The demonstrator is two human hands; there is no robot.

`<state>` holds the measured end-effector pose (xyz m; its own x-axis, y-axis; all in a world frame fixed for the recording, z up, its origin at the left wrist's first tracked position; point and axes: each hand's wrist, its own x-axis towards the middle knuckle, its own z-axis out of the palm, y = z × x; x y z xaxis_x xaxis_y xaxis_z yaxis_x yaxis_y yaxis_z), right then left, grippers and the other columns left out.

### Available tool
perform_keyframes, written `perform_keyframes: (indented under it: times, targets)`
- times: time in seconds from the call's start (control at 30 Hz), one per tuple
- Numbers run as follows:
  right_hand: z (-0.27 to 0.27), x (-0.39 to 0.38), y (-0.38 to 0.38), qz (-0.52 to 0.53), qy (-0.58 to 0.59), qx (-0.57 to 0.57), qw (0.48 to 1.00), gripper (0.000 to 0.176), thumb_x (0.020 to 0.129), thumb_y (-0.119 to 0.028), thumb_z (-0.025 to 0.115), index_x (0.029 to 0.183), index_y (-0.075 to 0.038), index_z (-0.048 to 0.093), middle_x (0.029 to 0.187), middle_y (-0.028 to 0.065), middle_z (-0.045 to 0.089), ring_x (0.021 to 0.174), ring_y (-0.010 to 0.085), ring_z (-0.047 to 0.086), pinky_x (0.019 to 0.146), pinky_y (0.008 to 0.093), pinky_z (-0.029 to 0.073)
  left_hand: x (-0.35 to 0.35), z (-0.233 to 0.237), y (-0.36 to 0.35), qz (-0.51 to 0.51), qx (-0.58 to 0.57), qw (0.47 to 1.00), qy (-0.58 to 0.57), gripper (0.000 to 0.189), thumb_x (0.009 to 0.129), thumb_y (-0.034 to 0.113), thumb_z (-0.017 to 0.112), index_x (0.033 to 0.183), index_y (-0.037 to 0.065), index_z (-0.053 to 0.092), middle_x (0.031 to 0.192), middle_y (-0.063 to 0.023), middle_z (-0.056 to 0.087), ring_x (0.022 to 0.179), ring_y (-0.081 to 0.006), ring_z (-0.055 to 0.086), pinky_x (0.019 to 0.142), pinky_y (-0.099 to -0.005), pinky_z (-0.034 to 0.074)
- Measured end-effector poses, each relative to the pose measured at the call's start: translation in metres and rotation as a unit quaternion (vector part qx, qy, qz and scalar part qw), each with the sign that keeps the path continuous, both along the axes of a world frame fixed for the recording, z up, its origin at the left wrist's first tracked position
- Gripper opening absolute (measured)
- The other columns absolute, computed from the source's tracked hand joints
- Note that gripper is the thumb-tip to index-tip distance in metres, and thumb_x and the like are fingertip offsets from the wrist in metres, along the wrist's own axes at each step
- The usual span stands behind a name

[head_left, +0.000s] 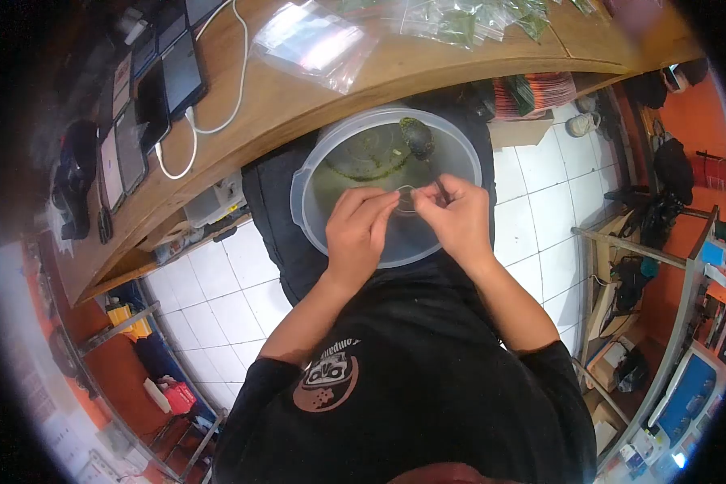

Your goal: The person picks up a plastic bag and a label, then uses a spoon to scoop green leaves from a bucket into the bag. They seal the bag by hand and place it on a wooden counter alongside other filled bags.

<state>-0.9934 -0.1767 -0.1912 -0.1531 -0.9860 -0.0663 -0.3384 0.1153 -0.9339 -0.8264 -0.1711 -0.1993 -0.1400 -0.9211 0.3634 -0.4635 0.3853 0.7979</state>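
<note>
A translucent round tub [300, 194] with green bits inside rests at my lap. Over its near half, my left hand [359, 226] pinches the left side of a small clear ring-like item [406, 198]. My right hand [460, 216] is closed at the item's right side, with a thin dark object [442, 191] between its fingers. A dark, rounded spoon-like thing [417, 139] covered in green specks lies at the tub's far side, just beyond my hands.
A wooden table [298, 113] curves across the front, bearing several phones [183, 73], a white cable [245, 77], clear plastic bags [315, 44] and bags of green material [460, 24]. A metal-framed shelf [633, 248] stands right.
</note>
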Motion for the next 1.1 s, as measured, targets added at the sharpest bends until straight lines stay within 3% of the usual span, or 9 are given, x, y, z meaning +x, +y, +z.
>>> perform_keyframes:
  times: [0.17, 0.27, 0.33, 0.37, 0.43, 0.47, 0.53, 0.67, 1.1]
  targets:
    - [-0.005, -0.004, 0.001, -0.025, -0.037, 0.012, 0.999, 0.021, 0.076, -0.011, 0.072, 0.07, 0.007, 0.062, 0.068, 0.0132, 0.066, 0.06, 0.0125, 0.06, 0.056, 0.0283, 0.046, 0.004, 0.004, 0.003, 0.045, -0.048, 0.998, -0.023, 0.021, 0.075, -0.005, 0.07, 0.095, 0.001, 0.07, 0.086, -0.0103, 0.064, 0.08, -0.0281, 0.062, 0.072, -0.037, 0.049]
    - [0.0, -0.005, 0.001, -0.044, -0.044, 0.017, 0.998, 0.02, 0.077, -0.01, 0.072, 0.071, 0.007, 0.062, 0.066, 0.012, 0.065, 0.061, 0.0102, 0.059, 0.056, 0.0275, 0.046, 0.009, 0.007, 0.007, 0.097, -0.109, 0.981, -0.131, 0.016, 0.079, -0.006, 0.069, 0.093, 0.001, 0.07, 0.084, -0.009, 0.066, 0.078, -0.0253, 0.063, 0.069, -0.0344, 0.049]
    - [-0.001, -0.008, 0.002, -0.05, -0.019, 0.011, 0.999, 0.02, 0.077, -0.009, 0.072, 0.071, 0.007, 0.062, 0.065, 0.0106, 0.065, 0.06, 0.0092, 0.058, 0.056, 0.0271, 0.046, 0.012, 0.006, 0.01, 0.126, -0.014, 0.969, -0.211, 0.036, 0.077, -0.005, 0.07, 0.111, 0.002, 0.065, 0.103, -0.0128, 0.066, 0.092, -0.0307, 0.062, 0.079, -0.038, 0.049]
    - [-0.001, -0.008, 0.002, -0.05, -0.019, 0.012, 0.999, 0.02, 0.077, -0.009, 0.072, 0.071, 0.007, 0.062, 0.065, 0.0106, 0.065, 0.06, 0.0092, 0.058, 0.056, 0.0271, 0.046, 0.01, 0.008, 0.009, 0.126, -0.014, 0.969, -0.211, 0.036, 0.077, -0.005, 0.07, 0.111, 0.002, 0.065, 0.103, -0.0128, 0.066, 0.092, -0.0307, 0.062, 0.079, -0.038, 0.049]
    - [-0.001, -0.009, 0.003, -0.038, -0.02, 0.014, 0.999, 0.019, 0.078, -0.009, 0.072, 0.072, 0.007, 0.063, 0.065, 0.0102, 0.065, 0.06, 0.0089, 0.058, 0.056, 0.0271, 0.046, 0.006, 0.017, 0.002, 0.131, -0.043, 0.955, -0.264, 0.063, 0.074, 0.001, 0.075, 0.132, 0.003, 0.053, 0.129, -0.0173, 0.056, 0.116, -0.0374, 0.054, 0.096, -0.0434, 0.045]
    - [-0.001, -0.009, 0.004, -0.037, -0.02, 0.014, 0.999, 0.019, 0.078, -0.009, 0.072, 0.072, 0.007, 0.063, 0.065, 0.0102, 0.065, 0.06, 0.0089, 0.058, 0.056, 0.0271, 0.046, 0.005, 0.02, 0.001, 0.131, -0.043, 0.955, -0.263, 0.063, 0.074, 0.001, 0.075, 0.132, 0.003, 0.053, 0.129, -0.0173, 0.056, 0.116, -0.0374, 0.054, 0.096, -0.0434, 0.045]
    - [0.001, -0.007, 0.004, -0.028, -0.028, 0.018, 0.999, 0.018, 0.078, -0.009, 0.072, 0.073, 0.007, 0.065, 0.065, 0.01, 0.066, 0.06, 0.0085, 0.058, 0.056, 0.0271, 0.047, 0.004, 0.024, 0.0, -0.05, 0.0, 0.986, -0.159, 0.081, 0.07, 0.007, 0.08, 0.142, 0.003, 0.041, 0.144, -0.0197, 0.043, 0.131, -0.0416, 0.042, 0.108, -0.0472, 0.036]
    - [0.002, -0.003, 0.004, -0.03, -0.068, 0.032, 0.997, 0.018, 0.078, -0.01, 0.073, 0.074, 0.007, 0.066, 0.065, 0.0093, 0.066, 0.059, 0.0077, 0.058, 0.055, 0.0265, 0.046, -0.005, 0.008, 0.001, -0.104, -0.012, 0.989, -0.107, 0.08, 0.069, 0.009, 0.082, 0.139, 0.002, 0.045, 0.141, -0.0195, 0.047, 0.131, -0.0405, 0.044, 0.108, -0.046, 0.037]
    - [0.015, 0.005, 0.007, 0.013, -0.144, 0.092, 0.985, 0.017, 0.082, -0.012, 0.073, 0.08, 0.004, 0.068, 0.066, 0.0039, 0.065, 0.061, 0.0051, 0.057, 0.056, 0.0227, 0.045, -0.001, -0.003, 0.007, -0.027, -0.048, 0.998, -0.02, 0.071, 0.067, 0.008, 0.083, 0.13, 0.001, 0.052, 0.121, -0.0183, 0.061, 0.11, -0.0361, 0.059, 0.094, -0.0426, 0.048]
